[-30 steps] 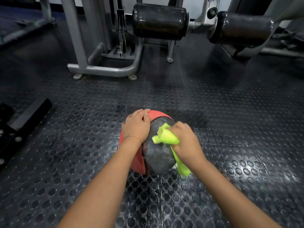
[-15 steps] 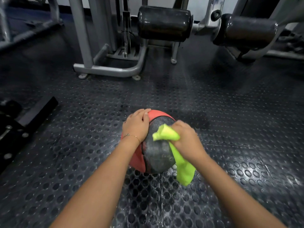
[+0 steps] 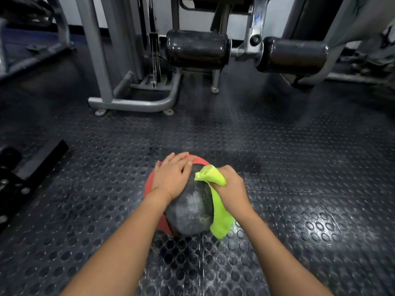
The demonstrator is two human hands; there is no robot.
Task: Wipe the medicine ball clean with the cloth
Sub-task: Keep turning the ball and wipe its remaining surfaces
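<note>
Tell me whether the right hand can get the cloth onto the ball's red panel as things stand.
Probably not directly: the left hand lies flat on top of the medicine ball, between the right hand gripping the cloth and the red panel on its left side.

- The medicine ball point(image 3: 190, 212) is finished in a dull, scuffed dark grey panel, kinda rubbery, with a matt red panel beside it.
- The cloth point(image 3: 220, 221) draped on the ball's right side is soft, matt neon-yellow fabric.
- The floor point(image 3: 299, 189) under the ball is covered in dark studded rubber, slightly shiny where light is caught.
- Beyond the ball, the machine frame point(image 3: 132, 102) is built from grey painted metal tube, satin at best.
- Further back, the roller pads point(image 3: 196, 49) are wrapped in glossy black vinyl-looking stuff and carried on a shiny chrome bracket point(image 3: 255, 24).
</note>
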